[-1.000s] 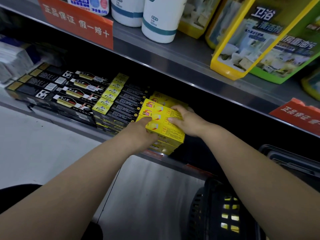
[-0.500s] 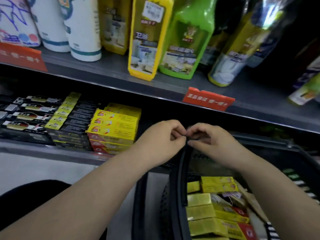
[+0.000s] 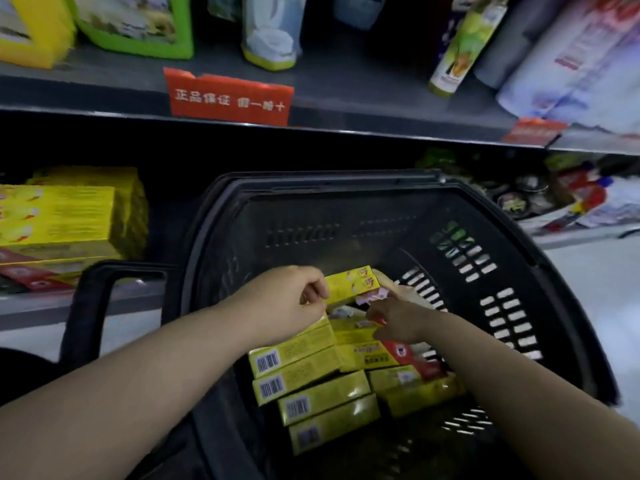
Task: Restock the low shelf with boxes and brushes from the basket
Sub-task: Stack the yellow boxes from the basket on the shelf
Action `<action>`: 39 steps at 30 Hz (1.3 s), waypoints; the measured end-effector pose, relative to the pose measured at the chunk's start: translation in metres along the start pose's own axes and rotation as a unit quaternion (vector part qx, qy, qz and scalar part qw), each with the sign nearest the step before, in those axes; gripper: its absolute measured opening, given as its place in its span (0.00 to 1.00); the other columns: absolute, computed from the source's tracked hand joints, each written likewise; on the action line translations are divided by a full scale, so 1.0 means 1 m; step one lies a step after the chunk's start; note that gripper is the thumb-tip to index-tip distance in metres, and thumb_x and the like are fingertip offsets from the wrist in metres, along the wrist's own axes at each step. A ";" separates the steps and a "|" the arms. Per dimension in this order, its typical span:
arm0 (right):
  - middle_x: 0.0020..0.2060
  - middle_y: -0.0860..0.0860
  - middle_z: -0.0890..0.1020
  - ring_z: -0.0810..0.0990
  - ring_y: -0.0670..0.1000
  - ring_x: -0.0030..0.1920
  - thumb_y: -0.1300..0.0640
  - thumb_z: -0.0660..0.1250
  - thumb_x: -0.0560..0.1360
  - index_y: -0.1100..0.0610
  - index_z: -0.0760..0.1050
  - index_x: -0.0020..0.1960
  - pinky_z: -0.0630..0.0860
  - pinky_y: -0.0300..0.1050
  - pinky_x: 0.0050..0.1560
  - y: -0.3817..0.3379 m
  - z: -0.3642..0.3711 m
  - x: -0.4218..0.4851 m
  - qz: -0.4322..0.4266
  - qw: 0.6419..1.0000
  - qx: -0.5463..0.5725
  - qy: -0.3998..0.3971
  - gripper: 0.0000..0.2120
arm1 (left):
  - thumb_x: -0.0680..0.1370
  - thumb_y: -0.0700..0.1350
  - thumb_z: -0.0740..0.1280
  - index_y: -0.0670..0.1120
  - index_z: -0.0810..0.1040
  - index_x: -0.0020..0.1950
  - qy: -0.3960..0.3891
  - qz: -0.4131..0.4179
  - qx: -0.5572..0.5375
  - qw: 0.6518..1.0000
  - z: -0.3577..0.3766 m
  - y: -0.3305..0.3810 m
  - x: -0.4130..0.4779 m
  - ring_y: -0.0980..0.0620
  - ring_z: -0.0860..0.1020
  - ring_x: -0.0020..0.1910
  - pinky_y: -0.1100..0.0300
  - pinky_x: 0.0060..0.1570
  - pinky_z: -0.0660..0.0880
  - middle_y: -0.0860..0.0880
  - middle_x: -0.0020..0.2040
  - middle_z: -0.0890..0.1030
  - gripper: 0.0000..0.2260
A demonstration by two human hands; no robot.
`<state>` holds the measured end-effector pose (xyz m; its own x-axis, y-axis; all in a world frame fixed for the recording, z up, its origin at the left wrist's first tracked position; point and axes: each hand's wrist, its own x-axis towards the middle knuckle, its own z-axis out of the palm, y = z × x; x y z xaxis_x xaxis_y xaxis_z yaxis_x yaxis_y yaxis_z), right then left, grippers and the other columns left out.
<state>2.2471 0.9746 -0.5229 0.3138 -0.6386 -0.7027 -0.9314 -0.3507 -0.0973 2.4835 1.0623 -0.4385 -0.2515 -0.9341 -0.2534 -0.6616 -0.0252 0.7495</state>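
1. The yellow box [image 3: 351, 284] we are taking out is tilted above the pile, about the middle of the basket [image 3: 311, 188], with its far end raised toward the basket's far wall.
2. Under it, the other boxes [image 3: 311, 379] lie flat in rows toward the basket's near left side, barcodes up. We cannot pick out any brushes; a pale packet near the right wall is too blurred to name.
3. The left hand [image 3: 291, 299] has a tight grip: fingers and thumb curl in and pinch the box's near left end.
4. The right hand [image 3: 398, 320] lies just right of and below the box, fingers pointing down into the pile. We cannot tell whether its grip holds anything or only touches.
5. We judge the step to be lifting this box clear. A pinch at one end may let it swing, so we would take it along its long sides, bring it up over the rim, and keep from dragging its neighbours.
6. On the low shelf [image 3: 31, 308], a shelf stack [image 3: 62, 220] of matching yellow boxes stands at the front edge, left of the basket; the box likely belongs there.
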 end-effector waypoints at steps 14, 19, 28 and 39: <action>0.62 0.54 0.76 0.75 0.54 0.59 0.39 0.59 0.76 0.56 0.69 0.66 0.71 0.47 0.60 0.005 0.002 0.027 0.072 0.986 -0.125 -0.081 0.26 | 0.76 0.50 0.64 0.51 0.76 0.59 -0.042 -0.085 -0.041 0.995 -0.001 -0.004 0.002 0.58 0.77 0.51 0.58 0.56 0.74 0.57 0.51 0.78 0.12; 0.39 0.50 0.84 0.82 0.49 0.43 0.38 0.64 0.72 0.51 0.80 0.42 0.77 0.44 0.43 -0.042 -0.054 -0.033 -0.023 0.974 0.222 0.028 0.17 | 0.77 0.59 0.62 0.48 0.72 0.64 -0.028 -0.191 -0.159 0.968 0.003 0.001 0.006 0.50 0.76 0.57 0.52 0.61 0.72 0.49 0.58 0.78 0.21; 0.44 0.52 0.84 0.84 0.50 0.42 0.45 0.53 0.80 0.54 0.79 0.49 0.79 0.38 0.41 -0.075 -0.056 -0.043 -0.125 0.841 0.525 0.027 0.19 | 0.75 0.46 0.69 0.40 0.74 0.61 -0.013 -0.241 -0.422 0.874 -0.006 0.001 0.007 0.45 0.82 0.49 0.51 0.48 0.79 0.41 0.50 0.83 0.17; 0.66 0.56 0.71 0.72 0.56 0.63 0.49 0.65 0.75 0.55 0.62 0.71 0.70 0.48 0.63 0.018 0.041 0.012 0.054 0.985 -0.118 -0.110 0.28 | 0.76 0.45 0.68 0.43 0.77 0.57 -0.039 -0.248 -0.457 0.853 -0.006 -0.004 0.010 0.45 0.83 0.48 0.54 0.45 0.78 0.42 0.49 0.84 0.12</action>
<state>2.2270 0.9884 -0.5616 0.1426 -0.5261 -0.8384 -0.8802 -0.4549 0.1357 2.4882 1.0511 -0.4400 -0.1714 -0.7023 -0.6909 0.1181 -0.7109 0.6933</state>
